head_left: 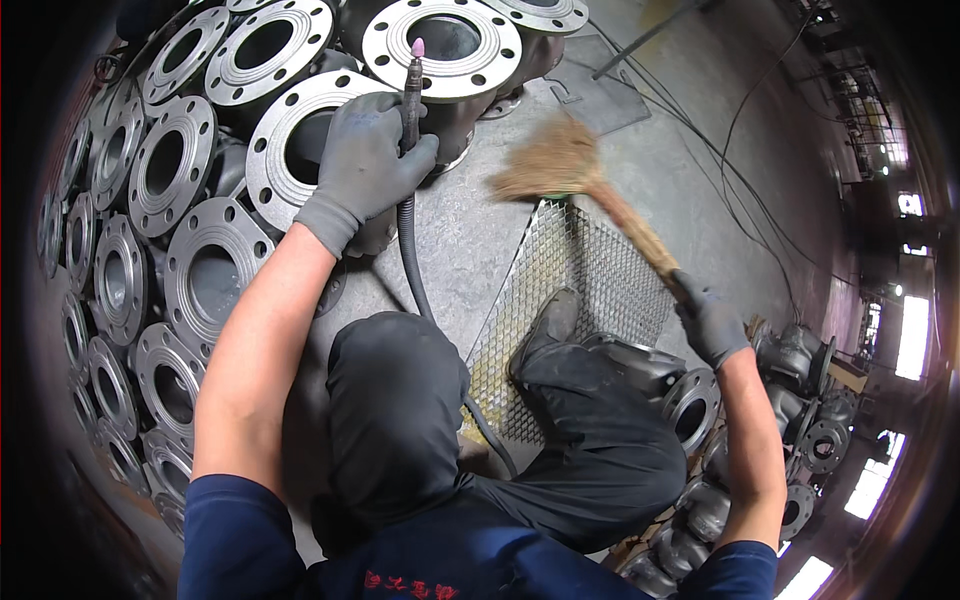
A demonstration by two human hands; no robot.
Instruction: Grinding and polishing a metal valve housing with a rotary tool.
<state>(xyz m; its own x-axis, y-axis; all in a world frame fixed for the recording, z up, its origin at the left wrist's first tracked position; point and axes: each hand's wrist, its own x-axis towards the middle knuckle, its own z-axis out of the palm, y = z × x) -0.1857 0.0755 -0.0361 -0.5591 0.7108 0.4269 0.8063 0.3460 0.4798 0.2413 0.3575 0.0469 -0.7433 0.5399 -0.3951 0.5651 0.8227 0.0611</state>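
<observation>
Gripped upright in my gloved left hand (372, 152) is a slim air die grinder (411, 98) tipped with a small pink grinding stone. A dark hose (408, 255) runs down from it past my knee. Just behind this hand stands a grey flanged casting (262, 160); whether the hand touches it I cannot tell. My gloved right hand (712, 325) is closed around the wooden handle of a hand broom (632, 228). Its brown bristles (550, 160), smeared by motion, are at the far end of a metal mesh panel (530, 310).
Rows of flanged castings (172, 165) fill the left side and far edge. More castings (690, 408) lie by my right forearm. Cables (735, 170) trail over the concrete floor at right, near a flat dark plate (605, 95). My boot (557, 315) rests on the mesh.
</observation>
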